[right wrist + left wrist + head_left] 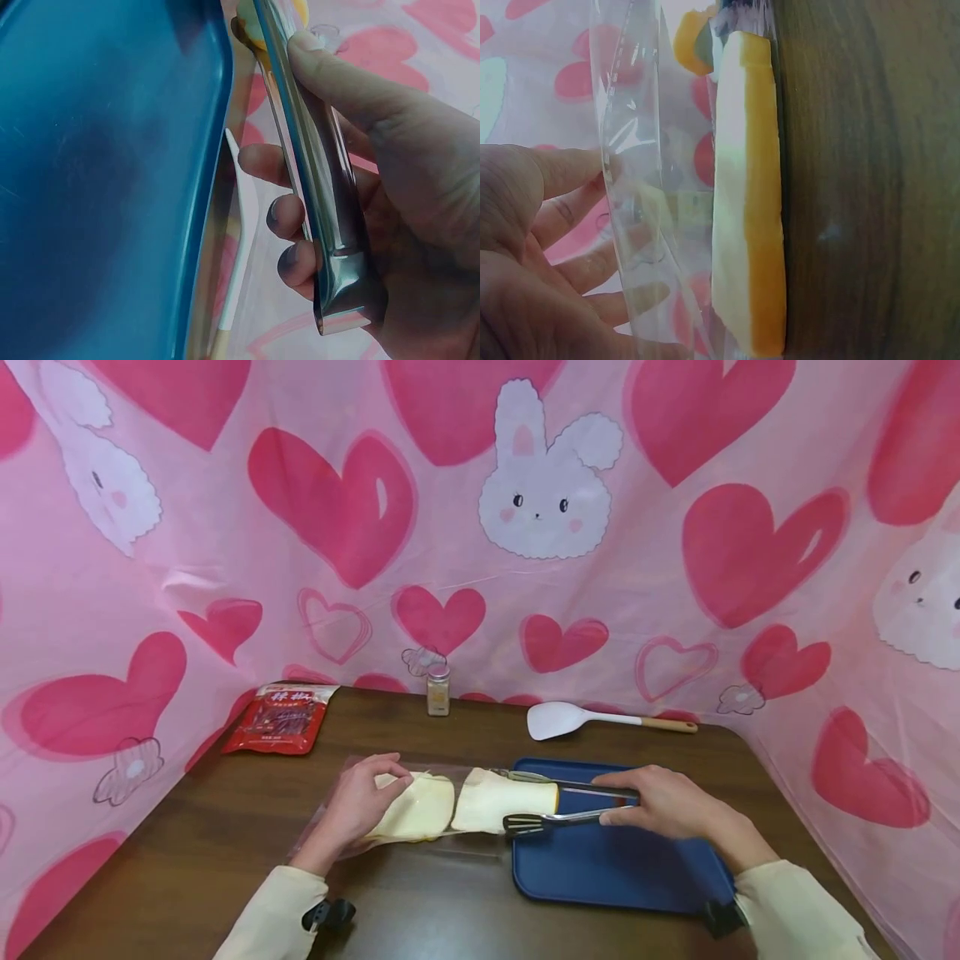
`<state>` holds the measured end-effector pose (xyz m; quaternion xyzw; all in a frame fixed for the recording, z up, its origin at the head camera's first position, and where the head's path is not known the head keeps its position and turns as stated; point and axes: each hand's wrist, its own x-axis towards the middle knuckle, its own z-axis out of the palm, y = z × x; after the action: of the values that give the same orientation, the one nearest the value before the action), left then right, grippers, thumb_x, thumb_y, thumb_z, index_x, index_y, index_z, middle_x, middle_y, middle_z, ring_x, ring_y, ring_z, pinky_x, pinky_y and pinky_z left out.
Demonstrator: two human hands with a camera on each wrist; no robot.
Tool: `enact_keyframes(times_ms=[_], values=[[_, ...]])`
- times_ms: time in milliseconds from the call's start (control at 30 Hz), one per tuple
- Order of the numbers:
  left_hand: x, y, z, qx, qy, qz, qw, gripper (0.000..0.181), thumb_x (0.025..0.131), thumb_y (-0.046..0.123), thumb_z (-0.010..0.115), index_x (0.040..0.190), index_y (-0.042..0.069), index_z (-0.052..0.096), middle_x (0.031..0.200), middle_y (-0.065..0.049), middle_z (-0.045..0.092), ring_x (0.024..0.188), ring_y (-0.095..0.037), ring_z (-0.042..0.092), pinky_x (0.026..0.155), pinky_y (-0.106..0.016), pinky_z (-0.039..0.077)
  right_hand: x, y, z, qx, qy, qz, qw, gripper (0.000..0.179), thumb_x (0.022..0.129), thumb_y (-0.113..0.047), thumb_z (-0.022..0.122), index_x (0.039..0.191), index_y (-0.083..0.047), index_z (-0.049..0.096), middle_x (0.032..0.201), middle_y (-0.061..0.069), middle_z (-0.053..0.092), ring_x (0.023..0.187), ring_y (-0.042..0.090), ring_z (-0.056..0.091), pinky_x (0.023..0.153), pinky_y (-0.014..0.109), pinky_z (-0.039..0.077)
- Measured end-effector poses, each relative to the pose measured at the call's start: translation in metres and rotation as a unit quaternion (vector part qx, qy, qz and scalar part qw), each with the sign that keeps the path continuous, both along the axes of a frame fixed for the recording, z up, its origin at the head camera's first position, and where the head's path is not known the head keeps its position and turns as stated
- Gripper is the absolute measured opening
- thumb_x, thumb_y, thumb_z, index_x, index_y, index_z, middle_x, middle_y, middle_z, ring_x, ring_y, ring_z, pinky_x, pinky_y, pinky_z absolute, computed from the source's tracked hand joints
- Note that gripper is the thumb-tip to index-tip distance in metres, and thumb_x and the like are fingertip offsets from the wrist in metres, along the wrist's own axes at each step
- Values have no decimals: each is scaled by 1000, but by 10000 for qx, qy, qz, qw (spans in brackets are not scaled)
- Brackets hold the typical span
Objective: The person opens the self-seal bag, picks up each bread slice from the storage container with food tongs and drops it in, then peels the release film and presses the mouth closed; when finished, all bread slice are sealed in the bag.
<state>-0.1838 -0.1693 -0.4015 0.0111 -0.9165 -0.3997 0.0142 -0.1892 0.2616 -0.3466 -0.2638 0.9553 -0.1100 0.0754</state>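
My right hand (671,800) grips a pair of metal tongs (573,817) with dark handles. Between the tongs' two arms lies a white bread slice (498,802) with a yellow crust, its right end over the tray's left edge. Left of it, more bread (422,808) sits in a clear plastic bag (468,845). With my left hand (365,797) I hold the bag's upper edge. The left wrist view shows the clear film (634,112) across these fingers, beside the yellow crust of the bread (763,202).
A blue tray (615,872) lies under the tongs and right hand. Behind it is a white spatula (557,720) with a wooden handle. A small seasoning jar (438,691) stands at the back, and a red packet (281,720) lies back left. Patterned cloth surrounds the wooden table.
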Motion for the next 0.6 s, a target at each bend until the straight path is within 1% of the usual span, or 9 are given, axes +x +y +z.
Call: enact_keyframes(times_ms=[33,100,167,233,267,367,467,600], values=[[0,0,0,-13,9,1,10000,13,100,22,73,108,15,82,153,-17,59,148,-47,46,120,-74,29,-1,1,-1,-23,-23,15,10000,64,90,-62,74,141,-24,69,93,-14,71,95,14,61,71,34,48],[-1,1,0,-62,28,-17,10000,14,100,22,73,108,15,82,153,-17,60,147,-46,48,119,-74,31,-3,2,-4,-164,-85,105,9998,64,91,-60,75,142,-21,68,86,-17,66,84,8,58,68,30,45],[-1,2,0,-95,37,-31,9999,14,100,23,73,108,15,82,152,-16,60,146,-46,49,119,-73,32,-4,2,-7,-333,-120,226,9991,63,92,-58,75,141,-19,68,83,-18,62,73,3,53,64,25,43],[-1,3,-1,-114,36,-51,9999,14,100,23,73,109,16,82,152,-16,61,146,-46,49,119,-73,33,-4,1,-10,-489,-131,324,9982,63,93,-57,75,141,-17,68,83,-18,62,65,-1,48,60,23,42],[-1,3,-1,-131,43,-73,9999,14,100,24,74,109,16,82,152,-17,61,146,-46,50,118,-73,34,-4,0,-11,-549,-126,348,9978,63,93,-57,75,141,-17,68,83,-19,61,65,-1,48,60,23,41],[0,4,-2,-204,125,-157,9996,15,98,25,76,110,18,81,151,-16,61,145,-46,51,118,-70,37,-3,-5,-14,-592,-87,334,9976,65,92,-60,74,142,-18,68,83,-19,60,70,-2,49,62,23,43],[1,5,-4,-235,340,-421,9983,18,95,24,79,111,17,81,149,-18,63,144,-47,52,117,-69,39,-2,-9,-16,-576,-87,266,9979,67,92,-62,72,143,-19,67,81,-19,58,73,-1,50,64,24,43],[1,8,-8,-167,499,-810,9953,19,93,22,81,111,16,82,147,-21,63,144,-50,50,118,-72,34,1,-13,-18,-616,-172,205,9977,68,92,-63,72,145,-20,65,83,-18,57,70,-1,49,62,23,41]])
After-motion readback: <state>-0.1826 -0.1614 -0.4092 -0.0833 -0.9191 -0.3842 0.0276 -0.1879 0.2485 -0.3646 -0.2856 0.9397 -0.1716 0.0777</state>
